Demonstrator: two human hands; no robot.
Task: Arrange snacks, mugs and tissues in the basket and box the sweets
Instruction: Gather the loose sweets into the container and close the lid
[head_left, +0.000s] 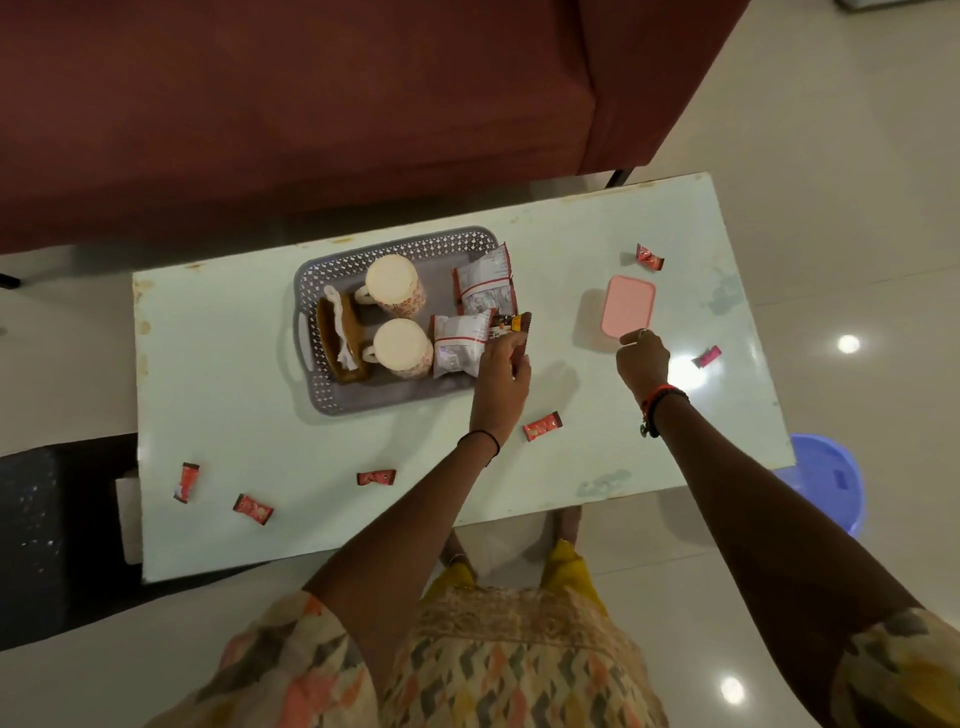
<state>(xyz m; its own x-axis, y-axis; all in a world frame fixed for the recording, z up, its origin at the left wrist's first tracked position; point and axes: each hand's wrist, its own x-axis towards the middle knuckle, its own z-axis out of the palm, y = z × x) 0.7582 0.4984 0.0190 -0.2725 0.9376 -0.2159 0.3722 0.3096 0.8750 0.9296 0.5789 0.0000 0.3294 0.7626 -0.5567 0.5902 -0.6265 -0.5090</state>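
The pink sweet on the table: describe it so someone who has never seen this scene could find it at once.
Start at the pale table and find the pink box near its right end. Just beyond the right hand, close to the table's right edge, lies the pink sweet. It alone has a bright pink wrapper; the other loose sweets are red.

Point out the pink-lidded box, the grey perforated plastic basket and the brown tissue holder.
Pink-lidded rectangular box (627, 306): head view, middle of the lid.
Grey perforated plastic basket (395, 398): head view, near rim.
Brown tissue holder (347, 332): head view, its top beside the white tissue.
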